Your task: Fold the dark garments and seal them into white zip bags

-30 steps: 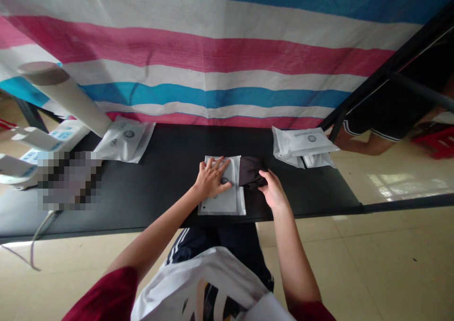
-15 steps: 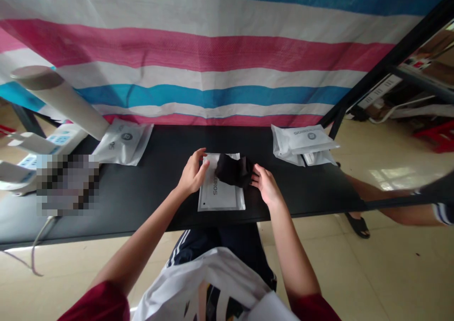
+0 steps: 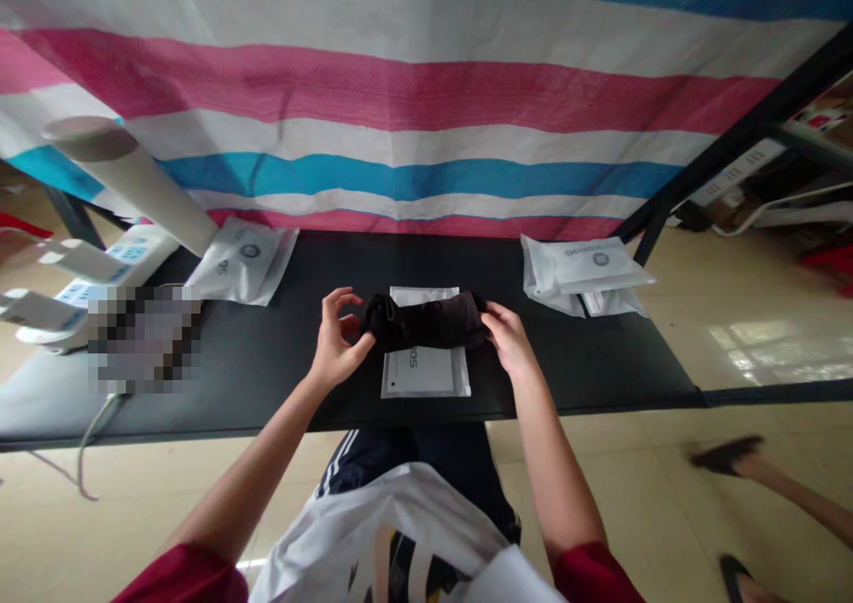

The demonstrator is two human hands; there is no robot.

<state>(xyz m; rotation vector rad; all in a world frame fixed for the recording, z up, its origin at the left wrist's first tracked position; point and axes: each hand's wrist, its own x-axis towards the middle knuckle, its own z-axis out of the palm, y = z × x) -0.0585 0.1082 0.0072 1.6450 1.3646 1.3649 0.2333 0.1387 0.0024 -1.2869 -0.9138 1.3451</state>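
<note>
A long black cloth pouch (image 3: 432,323) stretches level between my hands, above a flat white packet with grey print (image 3: 426,376). Its left end looks bunched, with a thin cord loop there. My left hand (image 3: 338,341) grips that bunched end between thumb and curled fingers. At the other end, my right hand (image 3: 507,335) pinches the fabric with thumb and fingertips. The pouch covers the middle of the packet, which lies on the black tabletop (image 3: 280,363).
More white packets lie at the right (image 3: 593,270) and back left (image 3: 250,257). On the left are a white cylinder (image 3: 147,181), a power strip (image 3: 126,270) with plugs, and a blurred-out device with a cable (image 3: 83,461). A striped sheet (image 3: 400,97) hangs behind; another person's feet show lower right.
The black pouch has gone from crumpled on the packet to stretched out lengthwise. My left hand has moved left and taken its left end. The other person's legs have shifted.
</note>
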